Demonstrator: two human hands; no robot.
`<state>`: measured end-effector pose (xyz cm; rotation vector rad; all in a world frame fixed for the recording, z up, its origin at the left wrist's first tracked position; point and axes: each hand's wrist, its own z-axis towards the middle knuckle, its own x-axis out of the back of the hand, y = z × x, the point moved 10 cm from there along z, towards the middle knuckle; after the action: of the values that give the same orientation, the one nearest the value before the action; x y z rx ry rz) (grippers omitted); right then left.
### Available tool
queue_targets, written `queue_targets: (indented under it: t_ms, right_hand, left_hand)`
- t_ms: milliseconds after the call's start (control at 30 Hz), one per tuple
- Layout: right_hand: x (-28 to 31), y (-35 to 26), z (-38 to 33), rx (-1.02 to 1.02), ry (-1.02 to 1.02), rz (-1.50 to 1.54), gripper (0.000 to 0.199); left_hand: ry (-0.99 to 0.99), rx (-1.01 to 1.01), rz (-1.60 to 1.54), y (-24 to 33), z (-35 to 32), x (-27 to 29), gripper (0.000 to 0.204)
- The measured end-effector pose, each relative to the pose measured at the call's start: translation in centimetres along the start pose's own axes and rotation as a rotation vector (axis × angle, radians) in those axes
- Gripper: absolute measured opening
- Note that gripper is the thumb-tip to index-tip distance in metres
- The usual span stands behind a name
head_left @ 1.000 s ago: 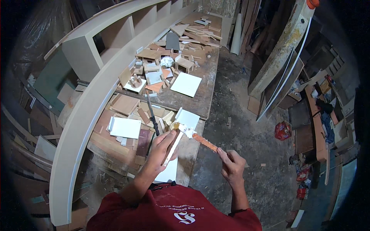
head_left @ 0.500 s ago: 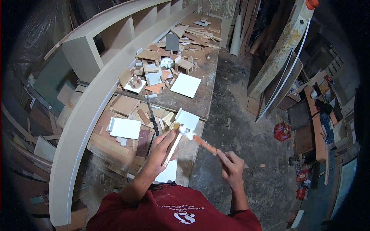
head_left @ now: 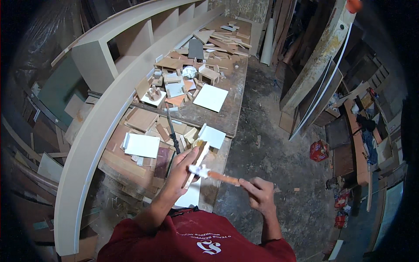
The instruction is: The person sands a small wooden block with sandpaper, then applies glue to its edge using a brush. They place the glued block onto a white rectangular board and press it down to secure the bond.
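In my left hand [head_left: 179, 169] is a small wooden board [head_left: 200, 156], stood on its side with a narrow pale edge turned up. The thumb lies along one face; the fingers behind it are mostly hidden. My right hand [head_left: 260, 193] grips the end of a reddish-brown stick [head_left: 223, 177], its index finger stretched along it. The stick's other end is coated in something white and lies over the lower part of the board's edge, slightly blurred. Just beyond the board are a white panel [head_left: 214, 136] and a round yellowish thing, partly covered by my left hand.
Workbenches carry wood offcuts [head_left: 224, 43], a white square panel [head_left: 211, 98], another white panel [head_left: 142, 145] and a small wooden chair-like piece [head_left: 209, 74]. A long curved shelf unit [head_left: 94, 118] borders the left. At right stand a leaning post [head_left: 314, 56] and a red crate [head_left: 319, 150].
The stick's white end has moved along the board's edge from its far end down toward me. My right hand has shifted slightly; my left hand holds the board in about the same place.
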<state>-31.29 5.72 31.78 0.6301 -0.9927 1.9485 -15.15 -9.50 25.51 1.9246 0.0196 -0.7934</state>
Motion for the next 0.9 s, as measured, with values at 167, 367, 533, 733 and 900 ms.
queue_targets:
  t_ms: [167, 367, 533, 733, 900]
  right_hand:
    - [0.9, 1.1, 0.7, -0.079, 0.149, -0.08, 0.06]
    - [0.2, -0.4, 0.1, 0.045, -0.031, 0.044, 0.055]
    - [0.3, 0.3, 0.4, -0.015, -0.012, -0.025, 0.054]
    - [0.2, -1.0, 0.0, 0.043, -0.022, 0.121, 0.05]
    - [-0.5, -1.4, 0.3, 0.066, -0.073, 0.084, 0.052]
  left_hand:
    - [-0.17, 0.001, -0.034, -0.2, -0.1, -0.4, 0.035]
    - [-0.103, -0.016, -0.056, 0.5, -0.4, -0.9, 0.034]
    - [-0.022, -0.008, 0.013, -0.4, 0.3, 0.5, 0.035]
    - [-0.042, 0.025, -0.024, -0.4, 0.2, 0.2, 0.034]
    - [-0.109, 0.013, -0.062, -0.1, 0.1, 0.0, 0.031]
